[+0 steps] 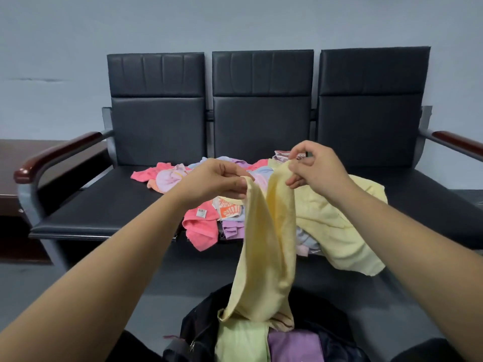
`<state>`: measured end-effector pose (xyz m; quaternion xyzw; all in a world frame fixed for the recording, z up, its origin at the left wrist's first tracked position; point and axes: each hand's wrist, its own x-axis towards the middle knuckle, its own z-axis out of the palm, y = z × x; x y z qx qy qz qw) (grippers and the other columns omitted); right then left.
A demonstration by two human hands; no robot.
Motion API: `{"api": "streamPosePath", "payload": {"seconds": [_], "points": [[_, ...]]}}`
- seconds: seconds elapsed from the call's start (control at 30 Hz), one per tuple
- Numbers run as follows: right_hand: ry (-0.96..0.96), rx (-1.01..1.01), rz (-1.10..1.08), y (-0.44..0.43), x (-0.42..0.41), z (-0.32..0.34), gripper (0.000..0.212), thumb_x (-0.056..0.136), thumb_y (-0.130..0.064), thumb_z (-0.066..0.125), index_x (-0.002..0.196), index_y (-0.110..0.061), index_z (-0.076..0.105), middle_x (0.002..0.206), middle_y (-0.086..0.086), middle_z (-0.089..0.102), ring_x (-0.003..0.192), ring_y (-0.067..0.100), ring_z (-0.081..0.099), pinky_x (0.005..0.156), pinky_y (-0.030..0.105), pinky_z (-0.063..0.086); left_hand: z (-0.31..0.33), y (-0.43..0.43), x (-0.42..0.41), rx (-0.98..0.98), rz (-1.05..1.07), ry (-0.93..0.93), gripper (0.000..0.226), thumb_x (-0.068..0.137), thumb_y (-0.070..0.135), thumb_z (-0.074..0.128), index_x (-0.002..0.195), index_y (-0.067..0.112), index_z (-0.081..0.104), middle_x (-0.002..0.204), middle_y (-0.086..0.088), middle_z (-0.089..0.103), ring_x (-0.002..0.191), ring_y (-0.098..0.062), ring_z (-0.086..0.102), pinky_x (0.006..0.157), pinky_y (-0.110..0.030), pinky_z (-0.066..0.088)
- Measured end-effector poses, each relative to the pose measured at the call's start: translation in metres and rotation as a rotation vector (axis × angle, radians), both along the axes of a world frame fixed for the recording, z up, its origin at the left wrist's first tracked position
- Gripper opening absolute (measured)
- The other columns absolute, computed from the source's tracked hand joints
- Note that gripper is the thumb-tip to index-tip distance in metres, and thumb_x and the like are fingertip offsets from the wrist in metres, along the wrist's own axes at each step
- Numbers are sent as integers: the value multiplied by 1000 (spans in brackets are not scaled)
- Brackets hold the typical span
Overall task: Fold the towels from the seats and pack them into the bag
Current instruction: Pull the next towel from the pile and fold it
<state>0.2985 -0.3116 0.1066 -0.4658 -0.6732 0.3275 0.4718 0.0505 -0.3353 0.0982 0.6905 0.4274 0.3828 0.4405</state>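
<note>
One pale yellow towel (264,244) is held up in front of the three-seat bench (261,118), between the bench's front edge and the viewer. Two hands are seen. The towel's top edge is pinched by the left hand (214,181) between thumb and curled fingers. The other top corner is pinched by the right hand (313,171) with thumb and forefinger, the remaining fingers loosely curled. The towel hangs long and bunched, and its lower end reaches down to the bag's opening.

One black bag (198,333) is seen open on the floor in front of the bench, at the bottom of the view. Two folded towels are packed in it side by side: one light green towel (240,340) on the left, one purple towel (292,346) on the right. The hanging yellow end lies over the tops of both.

A second yellow towel (339,226) is spread on the bench where the middle and right seats meet, drooping over the front edge.

A loose pile is heaped on the bench's middle seat. A full count cannot be told, as the pieces overlap. Counted for certain:
- two pink towels, one at the front edge (201,228) with a small tag, and one at the back left (146,175)
- one pale lilac bundle (167,178)
- one small purple cloth (232,228)
- one orange patterned cloth (230,209)

Three black padded backrests and two wood-topped armrests are counted on the bench. One dark brown cabinet (15,158) stands left of the bench, against the grey wall (235,22).
</note>
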Motion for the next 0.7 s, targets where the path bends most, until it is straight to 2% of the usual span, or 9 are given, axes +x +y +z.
{"api": "streamPosePath", "payload": {"seconds": [0.1, 0.17, 0.27, 0.33, 0.47, 0.53, 0.6, 0.63, 0.7], "points": [[-39, -5, 35, -6, -15, -11, 32, 96, 17, 41, 81, -4, 61, 68, 20, 64, 59, 19, 72, 63, 32, 64, -5, 1, 2, 116, 90, 132, 15, 95, 14, 70, 88, 1, 74, 66, 0, 68, 60, -10, 59, 61, -19, 48], [-36, -31, 61, -8, -22, -19, 39, 93, 18, 40, 76, -5, 67, 69, 16, 68, 64, 18, 73, 69, 28, 63, -12, 1, 2, 136, 148, 153, 25, 94, 21, 71, 72, 9, 67, 57, 1, 57, 54, -10, 46, 55, -18, 40], [-170, -22, 134, -14, -33, -35, 3, 89, -12, 75, 88, -16, 75, 82, -3, 74, 77, 7, 69, 76, 17, 56, -22, 3, 3, 110, 150, 127, 29, 94, 21, 71, 69, 10, 60, 54, 1, 49, 52, -11, 40, 52, -17, 35], [-259, 6, 142, -14, -38, -47, 13, 81, -29, 84, 89, -24, 75, 81, -12, 72, 77, -1, 66, 74, 16, 53, -25, 3, 5, 108, 107, 185, 29, 93, 21, 72, 72, 3, 62, 53, 3, 51, 51, -8, 41, 52, -14, 35], [-192, 76, 99, -7, -38, -58, 10, 90, -18, 75, 82, -12, 76, 73, 1, 73, 75, 19, 70, 79, 40, 59, -25, 9, 6, 105, 66, 250, 28, 92, 25, 73, 78, 2, 66, 57, 7, 55, 54, -5, 45, 55, -12, 37], [-106, 54, 100, -8, -34, -58, 10, 90, -12, 74, 81, -9, 74, 73, 5, 73, 72, 22, 71, 76, 36, 59, -25, 13, 1, 63, 27, 308, 20, 93, 22, 72, 83, 5, 68, 61, 6, 53, 59, -7, 44, 58, -14, 36], [-47, 3, 98, -4, -28, -57, 10, 90, -7, 74, 80, -7, 71, 72, 5, 71, 70, 18, 69, 74, 31, 57, -30, 19, -6, 2, -38, 465, 21, 92, 24, 73, 80, 10, 64, 66, 1, 45, 63, -12, 38, 58, -20, 33], [-41, -7, 85, -3, -25, -57, 12, 90, -6, 73, 79, -5, 69, 73, 6, 68, 70, 18, 65, 74, 34, 56, -33, 21, -9, -32, -44, 560, 23, 91, 28, 74, 81, 11, 63, 72, -4, 43, 65, -13, 38, 59, -22, 33], [-38, -6, 40, 3, -15, -57, 16, 92, -6, 70, 76, -5, 64, 73, 9, 62, 70, 21, 58, 74, 43, 54, -38, 24, -18, -73, -16, 662, 19, 89, 33, 76, 87, 16, 70, 91, -10, 56, 71, -6, 48, 66, -16, 40]]}}
